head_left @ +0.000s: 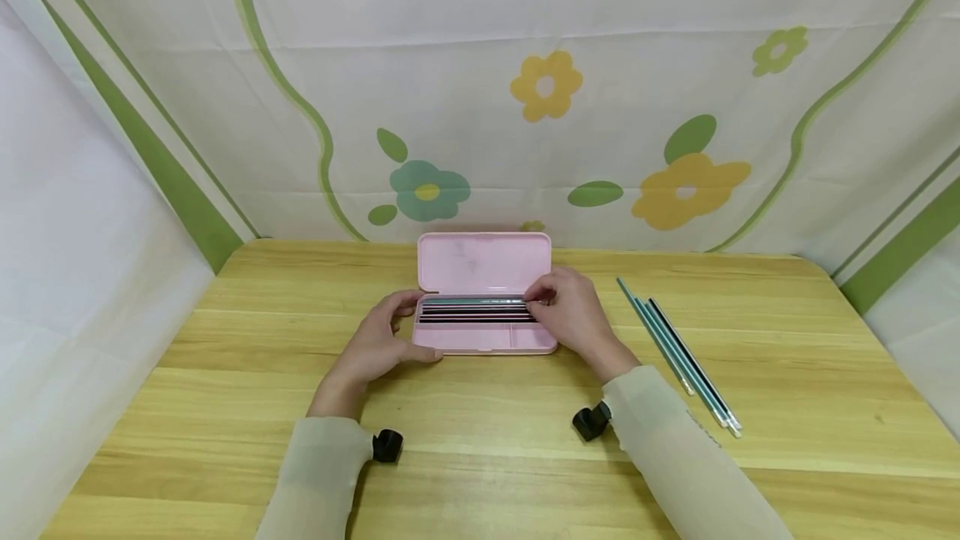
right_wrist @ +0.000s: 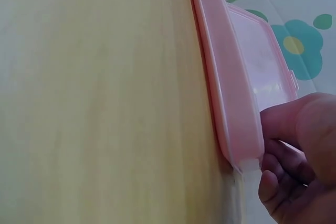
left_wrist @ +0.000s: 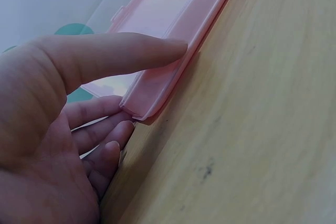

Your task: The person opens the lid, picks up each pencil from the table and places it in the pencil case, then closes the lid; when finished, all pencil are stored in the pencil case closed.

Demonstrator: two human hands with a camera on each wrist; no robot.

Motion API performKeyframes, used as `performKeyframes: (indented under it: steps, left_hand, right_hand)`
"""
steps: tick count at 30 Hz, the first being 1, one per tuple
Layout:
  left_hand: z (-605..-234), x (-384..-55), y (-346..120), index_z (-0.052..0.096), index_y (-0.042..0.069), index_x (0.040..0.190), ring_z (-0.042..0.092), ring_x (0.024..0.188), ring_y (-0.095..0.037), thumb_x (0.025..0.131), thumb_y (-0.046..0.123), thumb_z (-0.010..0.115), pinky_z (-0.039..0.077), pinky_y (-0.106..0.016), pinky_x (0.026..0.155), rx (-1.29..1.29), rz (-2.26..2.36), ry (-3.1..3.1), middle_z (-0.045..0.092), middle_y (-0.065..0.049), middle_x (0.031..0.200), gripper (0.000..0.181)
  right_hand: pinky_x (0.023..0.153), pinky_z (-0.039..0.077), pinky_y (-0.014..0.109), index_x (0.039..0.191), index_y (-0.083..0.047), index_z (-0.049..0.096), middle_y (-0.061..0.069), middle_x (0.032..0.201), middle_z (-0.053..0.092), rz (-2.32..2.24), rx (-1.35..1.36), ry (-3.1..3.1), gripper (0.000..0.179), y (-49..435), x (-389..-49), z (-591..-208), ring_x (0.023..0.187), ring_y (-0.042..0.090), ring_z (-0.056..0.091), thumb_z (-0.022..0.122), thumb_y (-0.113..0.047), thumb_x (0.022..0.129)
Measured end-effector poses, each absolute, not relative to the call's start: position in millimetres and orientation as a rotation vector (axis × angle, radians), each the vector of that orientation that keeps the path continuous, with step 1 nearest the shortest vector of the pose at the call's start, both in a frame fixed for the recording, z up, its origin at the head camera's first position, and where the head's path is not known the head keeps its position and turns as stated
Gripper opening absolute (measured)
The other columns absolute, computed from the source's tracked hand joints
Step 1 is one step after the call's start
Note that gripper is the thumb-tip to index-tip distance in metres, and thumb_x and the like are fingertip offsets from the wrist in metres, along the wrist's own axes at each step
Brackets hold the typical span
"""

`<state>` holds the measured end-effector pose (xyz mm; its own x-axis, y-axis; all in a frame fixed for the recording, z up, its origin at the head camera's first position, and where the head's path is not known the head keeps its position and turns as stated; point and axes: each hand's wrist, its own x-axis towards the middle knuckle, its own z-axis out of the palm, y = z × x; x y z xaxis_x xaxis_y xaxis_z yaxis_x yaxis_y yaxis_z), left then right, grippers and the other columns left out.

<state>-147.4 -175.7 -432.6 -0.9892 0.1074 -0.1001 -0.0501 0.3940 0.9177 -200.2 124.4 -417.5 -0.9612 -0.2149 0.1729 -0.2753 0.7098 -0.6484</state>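
Note:
A pink pencil case point(head_left: 461, 338) lies with its lid point(head_left: 483, 263) raised at the back. Dark pencils point(head_left: 472, 320) lie side by side in its rear compartment, with a teal pencil point(head_left: 457, 302) along the back. My left hand point(head_left: 378, 344) holds the case's left end, its thumb point(left_wrist: 157, 51) on the front wall and its other fingers by the end corner. At the right end, my right hand point(head_left: 573, 311) pinches the teal pencil's tip area between thumb and forefinger. The case wall hides those fingertips in the right wrist view.
Several loose pencils point(head_left: 654, 334), teal and dark, lie slanted on the wooden table point(head_left: 480, 457) right of the case. A flower-patterned white curtain point(head_left: 480, 132) hangs right behind the table's back edge. Small black devices point(head_left: 387, 446) sit at both wrists.

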Motion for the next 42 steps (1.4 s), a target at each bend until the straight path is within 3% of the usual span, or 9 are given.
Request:
performKeyframes:
  steps: [12,21,35,42]
  left_hand:
    - [-431.8,-147.1,-176.5,0.055,0.014,0.153,0.050,0.142,-0.032,0.070,0.008,0.098,0.032,-0.047,0.115,0.023,1.655,2.480,0.059,-0.010,0.155,0.093]
    - [-429.8,-146.5,-175.9,0.056,0.011,0.152,0.050,0.140,-0.034,0.072,0.010,0.099,0.033,-0.046,0.111,0.055,1.653,2.503,0.060,-0.014,0.154,0.091]
    - [-430.7,-146.7,-176.2,0.058,0.013,0.150,0.050,0.139,-0.033,0.070,0.010,0.099,0.033,-0.045,0.111,0.057,1.644,2.500,0.060,-0.010,0.153,0.090]
    - [-430.6,-146.1,-175.6,0.057,0.014,0.151,0.050,0.140,-0.032,0.070,0.009,0.099,0.032,-0.047,0.113,0.053,1.650,2.488,0.059,-0.009,0.153,0.091]
  right_hand:
    - [0.092,0.055,0.044,0.091,-0.012,0.086,0.007,0.106,0.078,1.107,0.357,-2.825,0.009,125.0,-202.6,-416.7,0.103,0.028,0.067,0.078,-0.008,0.090]
    - [0.099,0.053,0.048,0.094,-0.009,0.087,0.007,0.103,0.077,1.025,0.429,-2.848,0.008,122.5,-201.4,-414.7,0.109,0.030,0.064,0.079,-0.008,0.091]
    - [0.082,0.052,0.034,0.094,-0.012,0.086,0.002,0.101,0.076,1.140,0.398,-2.817,0.005,130.1,-191.5,-412.1,0.092,0.022,0.063,0.083,-0.014,0.091]
    - [0.077,0.051,0.033,0.097,-0.017,0.085,0.000,0.100,0.077,1.265,0.377,-2.781,0.005,144.3,-180.4,-401.3,0.093,0.022,0.065,0.085,-0.016,0.092]
